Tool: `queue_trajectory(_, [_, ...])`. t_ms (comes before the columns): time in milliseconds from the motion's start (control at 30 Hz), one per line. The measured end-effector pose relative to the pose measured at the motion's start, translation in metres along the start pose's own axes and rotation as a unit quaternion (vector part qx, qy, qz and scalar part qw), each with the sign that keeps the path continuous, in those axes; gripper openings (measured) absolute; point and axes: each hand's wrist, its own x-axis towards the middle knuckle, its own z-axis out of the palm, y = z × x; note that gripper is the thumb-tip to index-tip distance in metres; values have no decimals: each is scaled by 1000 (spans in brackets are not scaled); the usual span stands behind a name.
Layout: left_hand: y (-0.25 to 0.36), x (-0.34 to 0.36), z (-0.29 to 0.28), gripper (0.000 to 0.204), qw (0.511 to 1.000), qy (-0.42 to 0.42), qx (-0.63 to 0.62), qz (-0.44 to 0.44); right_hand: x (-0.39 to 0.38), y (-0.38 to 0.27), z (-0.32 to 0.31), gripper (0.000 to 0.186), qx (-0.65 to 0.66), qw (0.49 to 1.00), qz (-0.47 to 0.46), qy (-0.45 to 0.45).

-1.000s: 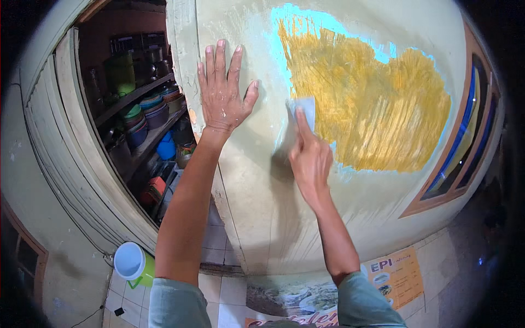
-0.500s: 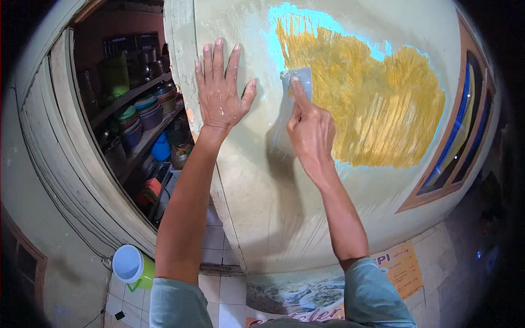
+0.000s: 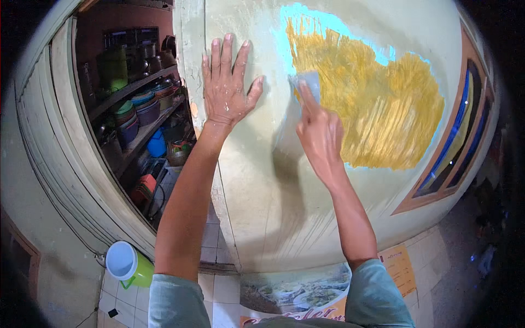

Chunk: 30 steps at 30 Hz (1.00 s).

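My left hand (image 3: 228,90) lies flat against the pale wall (image 3: 249,180), fingers spread, close to the doorway edge. White specks dot its back. In my right hand (image 3: 321,128) is a grey flat-bladed scraper (image 3: 311,82), with the index finger stretched along its blade. The blade rests on the wall at the left border of a large yellow-brown patch (image 3: 377,104). Bright light-blue paint (image 3: 322,21) rims that patch along its top and left. Beneath my right hand a shadow falls down the wall.
Left of the wall, a doorway shows shelves (image 3: 145,128) stacked with pots and coloured basins. A green-and-white bucket (image 3: 127,265) stands on the tiled floor at lower left. At right is a wood-framed window (image 3: 451,136). A printed banner (image 3: 298,292) lies below the wall.
My right hand and the scraper have shifted slightly down along the patch's left border. My left hand stays on the wall. The whole view has moved a little.
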Motion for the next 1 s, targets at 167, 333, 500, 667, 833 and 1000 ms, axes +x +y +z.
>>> queue_trajectory(167, [3,0,3,78,1000,3,8,-1,-39,25,-3,66,-10,998,35,-41])
queue_trajectory(333, [-1,2,4,78,1000,5,-3,-8,27,-10,-3,58,-14,1000,0,-16])
queue_trajectory(500, [-3,-1,0,78,1000,-1,10,-4,-26,17,-4,63,-43,997,30,-55])
queue_trajectory(667, [6,0,6,77,1000,5,7,-10,-4,9,-8,59,-23,999,27,-33])
queue_trajectory(833, [-4,-2,1,78,1000,6,6,2,11,0,-9,57,-53,998,-14,-33])
queue_trajectory(1000, [5,1,8,78,1000,18,7,0,-25,30,-3,59,4,1000,14,-15])
